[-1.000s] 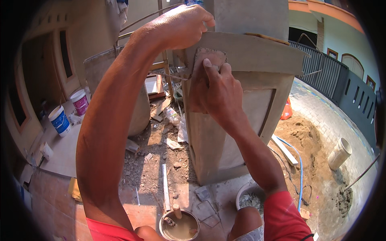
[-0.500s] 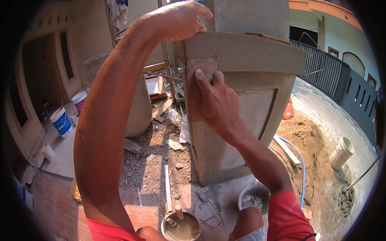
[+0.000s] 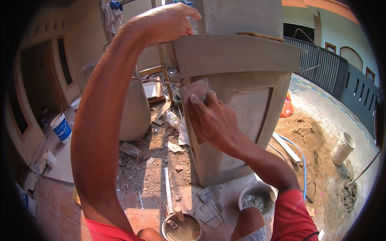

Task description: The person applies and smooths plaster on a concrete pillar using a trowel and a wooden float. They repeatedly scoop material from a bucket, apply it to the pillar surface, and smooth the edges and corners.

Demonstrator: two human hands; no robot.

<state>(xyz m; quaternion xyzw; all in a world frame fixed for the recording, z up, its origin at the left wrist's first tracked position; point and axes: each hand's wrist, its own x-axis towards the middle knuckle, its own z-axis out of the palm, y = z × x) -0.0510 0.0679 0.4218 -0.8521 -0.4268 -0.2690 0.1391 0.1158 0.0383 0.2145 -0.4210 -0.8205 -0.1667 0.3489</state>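
Observation:
A grey cement-rendered pillar (image 3: pixel 241 54) with a projecting band and a recessed panel stands in front of me. My right hand (image 3: pixel 217 122) grips a flat, reddish-brown plastering float (image 3: pixel 197 89) from its back. The float is tilted and lies against the pillar's face near the left edge, just below the band; its handle is mostly hidden by my fingers. High up, my left hand (image 3: pixel 177 20) is at the top of the band near its left corner. Its fingers are apart, one stretched out to the right and another touching the ledge.
Between my knees is a bucket of murky water (image 3: pixel 183 229) with a wooden-handled tool. A mortar bucket (image 3: pixel 257 197) stands right of it. Rubble (image 3: pixel 148 170) lies left of the pillar, a sand pile (image 3: pixel 301 136) and a blue hose (image 3: pixel 304 160) right. A thin strip (image 3: pixel 263 37) rests on the ledge.
My right hand has moved the float down the pillar, from over the band to below it, and tilted it. My left hand stays at the ledge. The view has shifted slightly.

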